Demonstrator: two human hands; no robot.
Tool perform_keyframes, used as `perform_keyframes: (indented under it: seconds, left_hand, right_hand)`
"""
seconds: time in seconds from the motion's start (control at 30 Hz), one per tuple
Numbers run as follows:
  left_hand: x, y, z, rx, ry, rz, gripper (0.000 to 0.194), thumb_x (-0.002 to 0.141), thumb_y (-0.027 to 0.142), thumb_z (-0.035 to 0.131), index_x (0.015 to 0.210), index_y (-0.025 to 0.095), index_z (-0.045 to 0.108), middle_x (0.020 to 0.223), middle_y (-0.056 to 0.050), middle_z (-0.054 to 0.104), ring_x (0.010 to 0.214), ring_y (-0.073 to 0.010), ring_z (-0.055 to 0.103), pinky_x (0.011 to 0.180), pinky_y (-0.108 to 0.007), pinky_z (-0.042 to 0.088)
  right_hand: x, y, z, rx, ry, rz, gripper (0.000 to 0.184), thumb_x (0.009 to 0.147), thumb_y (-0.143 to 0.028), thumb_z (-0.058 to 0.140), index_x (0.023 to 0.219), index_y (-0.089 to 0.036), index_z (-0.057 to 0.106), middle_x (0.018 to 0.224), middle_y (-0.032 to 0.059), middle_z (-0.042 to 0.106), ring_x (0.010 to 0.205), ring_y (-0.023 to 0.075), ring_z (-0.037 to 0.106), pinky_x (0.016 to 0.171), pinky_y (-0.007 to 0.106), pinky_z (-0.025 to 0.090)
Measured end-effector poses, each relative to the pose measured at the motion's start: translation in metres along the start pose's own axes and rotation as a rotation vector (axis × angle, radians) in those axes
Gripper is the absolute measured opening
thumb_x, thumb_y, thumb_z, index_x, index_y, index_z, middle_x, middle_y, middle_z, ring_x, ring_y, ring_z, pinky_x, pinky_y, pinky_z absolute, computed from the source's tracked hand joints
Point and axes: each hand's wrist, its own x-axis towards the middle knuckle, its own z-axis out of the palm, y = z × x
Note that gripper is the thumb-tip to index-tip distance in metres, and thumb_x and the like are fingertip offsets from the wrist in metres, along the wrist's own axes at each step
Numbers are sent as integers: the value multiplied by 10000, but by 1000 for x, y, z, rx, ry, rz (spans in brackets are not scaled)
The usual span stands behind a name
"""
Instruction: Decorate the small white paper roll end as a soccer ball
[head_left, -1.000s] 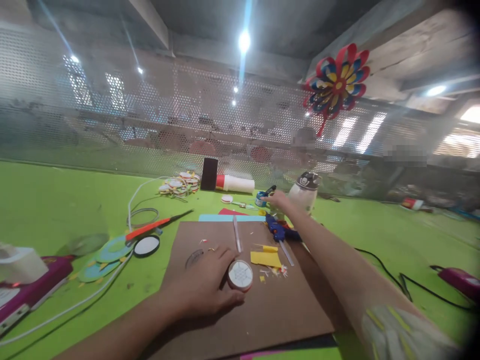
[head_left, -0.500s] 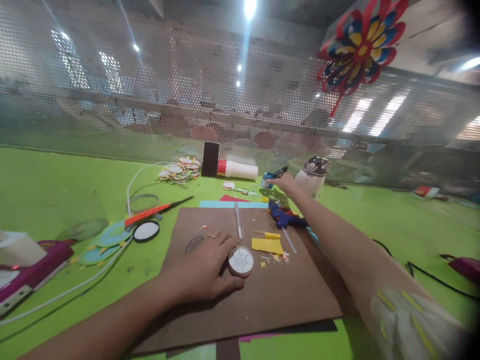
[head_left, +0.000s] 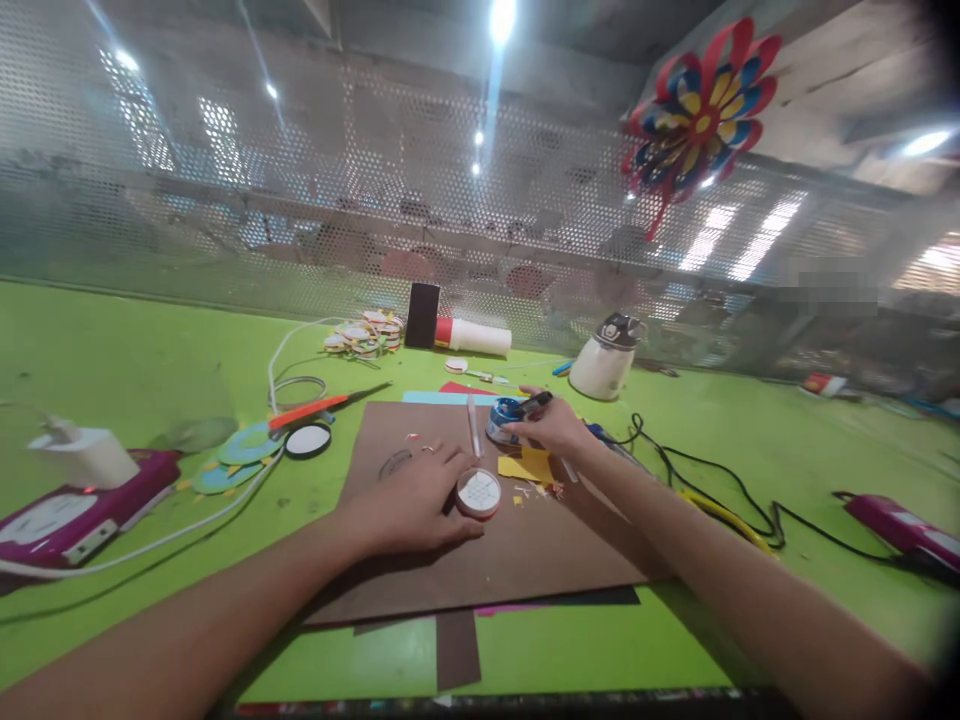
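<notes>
My left hand rests on the brown board, thumb and fingers curved round the edge of a small round white disc with dark lines drawn on top. Beyond it, my right hand grips a small blue jar over the board's far part. A black pen-like piece shows at the jar's top, by my fingers. A yellow paper piece and small scraps lie between my hands. Behind the disc is a clear stick. My right hand mostly hides the blue glue gun.
Orange-handled cutter, round black-rimmed disc and magenta power strip are on the left. A phone-like black slab, white-and-red cup and white kettle-shaped container stand behind. Black cables run on the right.
My right hand has brought the blue jar from the back of the table towards me, over the board. My left hand stays at the disc. The view has shifted slightly.
</notes>
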Motion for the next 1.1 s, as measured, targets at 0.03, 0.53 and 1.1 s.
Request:
perform_keyframes:
  seconds: [0.03,0.53,1.1]
  left_hand:
    - [0,0,0,6,0,6,637,836,462,757,1357,161,549,1318,-141,602,1259,-354,561,1088,-499,455]
    - [-2,2,-1,5,1,17,600,857,434,737,1355,164,543,1310,-147,598,1234,-343,567,1063,-497,465]
    - [-3,1,0,-13,2,26,423,921,422,671,1260,188,574,1231,-120,595,1138,-307,585,972,-441,487]
  right_hand:
    - [0,0,2,-6,4,3,739,597,-255,922,1286,-146,679,772,15,754,737,218,688,745,365,565]
    - [-18,1,-3,215,82,-20,588,669,-492,771,1153,-167,702,642,-42,578,583,152,541,560,291,481]
    - [1,-12,-3,184,130,-117,451,738,-653,668,665,-217,576,573,5,575,510,141,488,467,271,393]
